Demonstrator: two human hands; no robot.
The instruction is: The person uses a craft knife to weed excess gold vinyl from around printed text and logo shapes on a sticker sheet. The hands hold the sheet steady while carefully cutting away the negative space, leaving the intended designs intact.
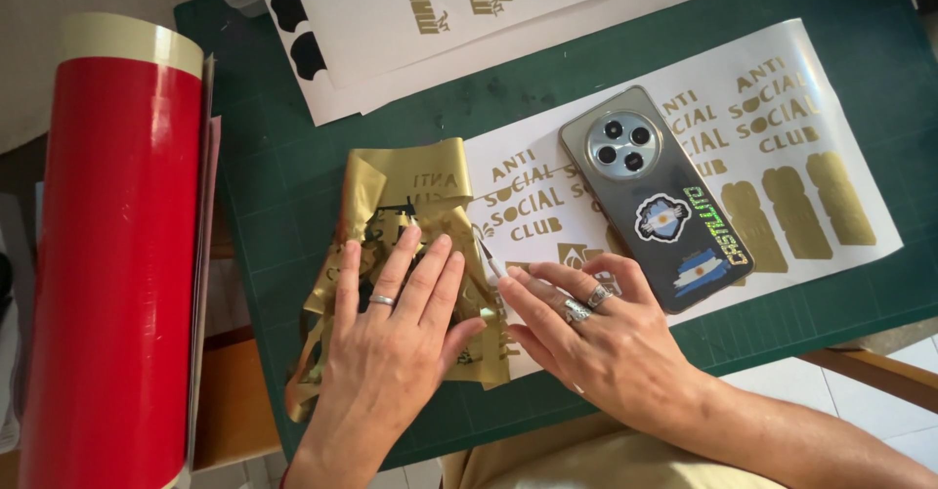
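My left hand (396, 328) lies flat, fingers spread, on a crumpled piece of peeled gold vinyl (405, 196) folded back over the green cutting mat (283, 186). My right hand (596, 338), with rings on two fingers, pinches a thin weeding tool (487, 253) whose tip touches the white backing sheet (870, 196) beside the gold lettering (528, 206). A smartphone (657, 196) in a clear case with stickers lies face down on that sheet, just above my right hand.
A red vinyl roll (112, 284) lies along the left beside the mat. More white sheets (391, 20) with gold letters and black shapes lie at the mat's far edge. Three gold arch shapes (801, 206) are on the sheet's right part. The mat's near edge runs under my wrists.
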